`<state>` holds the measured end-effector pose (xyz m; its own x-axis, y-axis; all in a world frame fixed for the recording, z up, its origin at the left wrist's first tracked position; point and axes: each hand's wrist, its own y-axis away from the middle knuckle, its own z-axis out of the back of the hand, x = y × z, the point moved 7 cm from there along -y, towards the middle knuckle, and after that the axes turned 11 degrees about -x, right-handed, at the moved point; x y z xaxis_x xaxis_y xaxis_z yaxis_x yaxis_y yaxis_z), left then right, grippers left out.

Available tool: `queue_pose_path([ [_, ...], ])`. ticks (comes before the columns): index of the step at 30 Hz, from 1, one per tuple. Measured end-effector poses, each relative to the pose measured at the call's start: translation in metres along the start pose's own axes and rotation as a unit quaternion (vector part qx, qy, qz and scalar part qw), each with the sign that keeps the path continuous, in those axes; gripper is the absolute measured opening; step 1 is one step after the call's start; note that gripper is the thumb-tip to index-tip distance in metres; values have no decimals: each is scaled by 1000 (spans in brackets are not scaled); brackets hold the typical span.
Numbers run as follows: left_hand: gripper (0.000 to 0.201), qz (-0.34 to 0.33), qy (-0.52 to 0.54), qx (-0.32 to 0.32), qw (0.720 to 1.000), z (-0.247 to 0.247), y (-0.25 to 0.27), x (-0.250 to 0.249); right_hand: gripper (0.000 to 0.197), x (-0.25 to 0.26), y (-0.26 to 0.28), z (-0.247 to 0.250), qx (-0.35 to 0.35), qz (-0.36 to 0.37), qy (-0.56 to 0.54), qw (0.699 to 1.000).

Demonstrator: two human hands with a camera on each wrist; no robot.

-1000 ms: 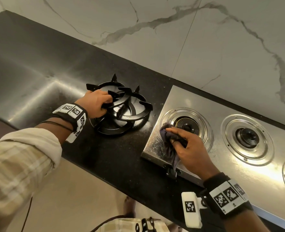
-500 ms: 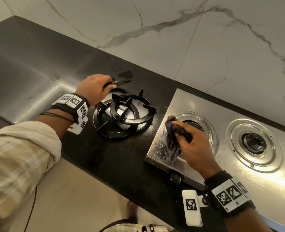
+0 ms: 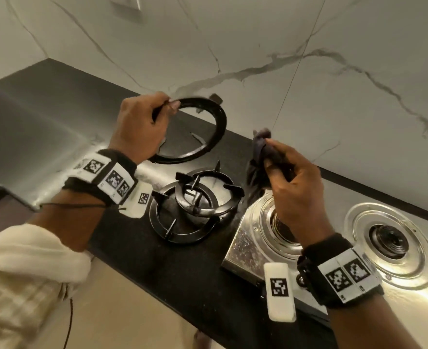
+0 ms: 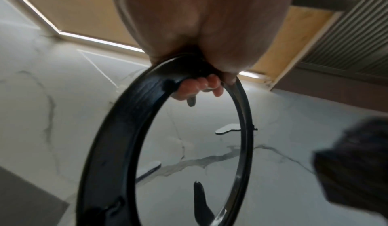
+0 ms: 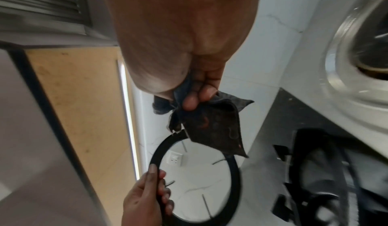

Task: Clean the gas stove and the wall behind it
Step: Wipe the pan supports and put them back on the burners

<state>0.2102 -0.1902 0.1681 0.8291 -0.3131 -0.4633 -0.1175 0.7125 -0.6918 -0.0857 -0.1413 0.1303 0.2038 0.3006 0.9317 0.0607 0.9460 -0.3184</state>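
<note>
Both forearms raised, left hand (image 3: 140,124) in a curled grip, right hand (image 3: 292,182) pinching.

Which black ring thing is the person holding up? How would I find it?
Start at the steel stove, then look left to the black counter where two black pan supports lie stacked. Above them, the left hand grips a third pan support: it alone hangs in the air.

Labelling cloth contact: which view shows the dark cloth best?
Right wrist view: the dark crumpled cloth hangs in full below the right hand, whose fingers pinch it. The head view shows it bunched and partly covered by that hand. The left wrist view catches only a blurred dark corner at the frame edge.
</note>
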Motion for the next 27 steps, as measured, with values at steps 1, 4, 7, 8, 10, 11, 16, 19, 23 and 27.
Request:
queue_pose_path([
  [1, 29, -28, 11, 19, 999, -2, 5, -15, 35, 12, -7, 0, 2, 11, -23, 1000],
  [4, 18, -113, 40, 95, 988, -19, 28, -54, 39, 42, -20, -24, 71, 66, -9, 995],
  [7, 13, -153, 65, 120, 979, -32, 53, -80, 45, 53, -19, -47, 163, 154, 149, 963],
  [8, 16, -158, 64, 123, 978, -33, 58, -83, 45, 49, -18, -46, 188, 156, 190, 951],
  [10, 25, -168, 58, 127, 976, -30, 65, -85, 45, 33, -16, -36, 227, 132, 247, 933],
  [11, 27, -176, 56, 128, 974, -27, 66, -86, 43, 26, -14, -30, 238, 125, 267, 925],
  [16, 26, -190, 106, 151, 964, -28, 72, -103, 27, 17, 1, -5, 229, 172, 280, 916],
  [19, 27, -164, 138, 153, 965, -33, 71, -104, 32, 16, -1, 1, 185, 199, 299, 915],
  [23, 44, -33, 123, 110, 986, -29, 72, -93, 36, 18, 5, 10, 142, 222, 290, 920],
  [27, 67, 367, 195, 45, 908, -27, 116, -59, 46, 26, 12, 23, 102, 279, 315, 901],
])
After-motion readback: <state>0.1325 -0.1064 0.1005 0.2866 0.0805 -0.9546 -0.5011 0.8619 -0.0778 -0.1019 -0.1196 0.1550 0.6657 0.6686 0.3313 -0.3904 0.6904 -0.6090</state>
